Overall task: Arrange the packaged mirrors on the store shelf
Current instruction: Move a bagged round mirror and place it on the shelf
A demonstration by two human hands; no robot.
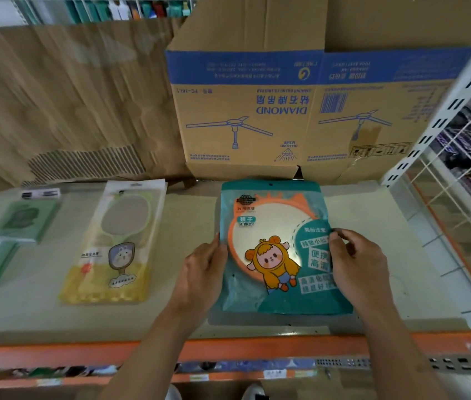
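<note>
A teal packaged mirror [272, 226] with an orange round frame and a cartoon figure lies flat on the pale store shelf [188, 215], right of centre. My left hand [202, 272] holds its left edge. My right hand [355, 264] grips its right edge with the thumb on top of the pack. Left of it lies a yellow and clear pack with a green hand mirror [113, 246]. Farther left sits a green boxed mirror [23, 220] with a green handle pointing toward me.
An upside-down DIAMOND cardboard box [286, 111] and corrugated cardboard sheets [69, 96] stand at the back of the shelf. A white perforated upright and wire grid [442, 145] bound the right side. The shelf's orange front rail [228, 346] runs below my wrists.
</note>
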